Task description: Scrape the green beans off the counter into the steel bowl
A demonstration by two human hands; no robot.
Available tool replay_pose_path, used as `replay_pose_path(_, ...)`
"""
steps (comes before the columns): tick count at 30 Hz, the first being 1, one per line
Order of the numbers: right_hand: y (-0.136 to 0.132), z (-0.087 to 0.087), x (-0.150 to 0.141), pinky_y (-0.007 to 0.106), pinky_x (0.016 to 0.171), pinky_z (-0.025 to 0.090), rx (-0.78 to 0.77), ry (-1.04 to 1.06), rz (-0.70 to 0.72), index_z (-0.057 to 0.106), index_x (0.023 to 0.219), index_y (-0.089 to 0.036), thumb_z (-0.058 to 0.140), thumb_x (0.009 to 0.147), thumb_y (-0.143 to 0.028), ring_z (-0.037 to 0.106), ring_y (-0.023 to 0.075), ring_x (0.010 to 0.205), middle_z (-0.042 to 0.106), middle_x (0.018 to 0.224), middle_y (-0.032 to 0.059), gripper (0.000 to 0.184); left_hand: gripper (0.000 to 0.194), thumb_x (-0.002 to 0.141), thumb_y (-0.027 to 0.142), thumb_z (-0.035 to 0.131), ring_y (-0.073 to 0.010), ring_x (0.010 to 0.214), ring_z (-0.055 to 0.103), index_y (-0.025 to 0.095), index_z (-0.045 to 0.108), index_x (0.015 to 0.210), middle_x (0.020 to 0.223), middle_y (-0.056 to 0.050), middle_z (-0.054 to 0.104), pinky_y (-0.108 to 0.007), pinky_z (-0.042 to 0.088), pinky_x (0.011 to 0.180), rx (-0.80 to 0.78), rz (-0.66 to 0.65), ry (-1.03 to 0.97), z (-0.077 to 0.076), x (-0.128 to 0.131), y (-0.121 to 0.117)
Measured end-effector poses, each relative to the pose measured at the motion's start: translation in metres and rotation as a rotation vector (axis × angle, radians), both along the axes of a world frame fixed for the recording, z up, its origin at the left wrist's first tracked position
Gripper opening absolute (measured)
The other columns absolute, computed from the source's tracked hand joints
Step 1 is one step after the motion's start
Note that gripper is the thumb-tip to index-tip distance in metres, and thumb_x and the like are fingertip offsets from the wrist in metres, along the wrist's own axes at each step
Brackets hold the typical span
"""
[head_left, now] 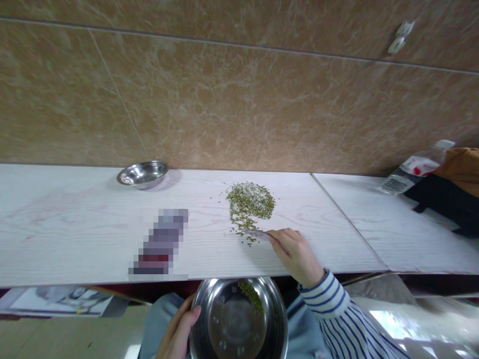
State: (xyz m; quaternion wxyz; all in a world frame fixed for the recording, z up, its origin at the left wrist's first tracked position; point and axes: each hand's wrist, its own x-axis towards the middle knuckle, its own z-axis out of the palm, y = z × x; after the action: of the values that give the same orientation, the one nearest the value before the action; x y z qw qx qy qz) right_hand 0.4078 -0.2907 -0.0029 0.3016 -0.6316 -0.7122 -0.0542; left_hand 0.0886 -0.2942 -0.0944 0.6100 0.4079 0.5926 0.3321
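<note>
A deep stainless steel bowl (pixel 232 329) sits closest to the camera, just over the person's blue-grey trousers (pixel 160 316). Far beyond it rises a wall of brown marble-patterned tile (pixel 224 99), with two small white plastic fittings (pixel 397 39) high up to the bowl's right. A white wood-grain counter (pixel 75 224) runs between the bowl and that wall, its near edge cutting across the top of the bowl in view.

On the counter, farther right of the bowl, a clear plastic bottle (pixel 411 169) with a red label leans beside a dark bag (pixel 441 197) and an orange-brown cloth (pixel 460 169). Up and left of the bowl, a small steel dish (pixel 142 174) stands by the wall, and nearer to the bowl lies a pixelated object (pixel 160 242) that cannot be made out. Printed paper (pixel 56 301) shows below the counter, left of the bowl.

The left hand (pixel 179 331) is clamped on the bowl's left rim. The right hand (pixel 297 257), in a blue-striped sleeve (pixel 337 309), rests on the counter just up and right of the bowl, pinching a slim metal utensil (pixel 260 234). Its tip touches the near edge of a pile of green mung beans (pixel 250 202), straight ahead of the bowl and just left of that hand. More beans (pixel 251 296) lie in a streak inside the bowl.
</note>
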Motion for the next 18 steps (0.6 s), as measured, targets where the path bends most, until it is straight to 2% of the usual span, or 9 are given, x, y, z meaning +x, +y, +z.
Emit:
replay_pose_path(7,-0.0053,-0.0010,-0.0012,0.032,0.076,0.046,-0.027,-0.004,0.029,0.068,0.110,-0.021,0.046,0.102,-0.024,0.067,0.0177,0.087,0.075,0.095,0.0052,0.023,0.054,0.076,0.057,0.065,-0.0340,0.140,0.044,0.021,0.074,0.115,0.129,-0.008,0.072,-0.046,0.023,0.121,-0.002,-0.012,-0.012,-0.0011,0.0015,-0.0004)
replay_pose_path(18,-0.0071,0.0018,0.0027,0.034,0.077,0.048,-0.015,0.014,0.011,0.068,0.108,-0.021,0.046,0.102,-0.024,0.067,0.0180,0.087,0.075,0.096,0.0060,0.023,0.050,0.074,0.054,0.068,-0.0345,0.139,0.046,0.021,0.076,0.110,0.129,-0.008,0.072,-0.047,0.027,0.119,-0.026,0.058,0.001,-0.0044,0.0026,-0.0004)
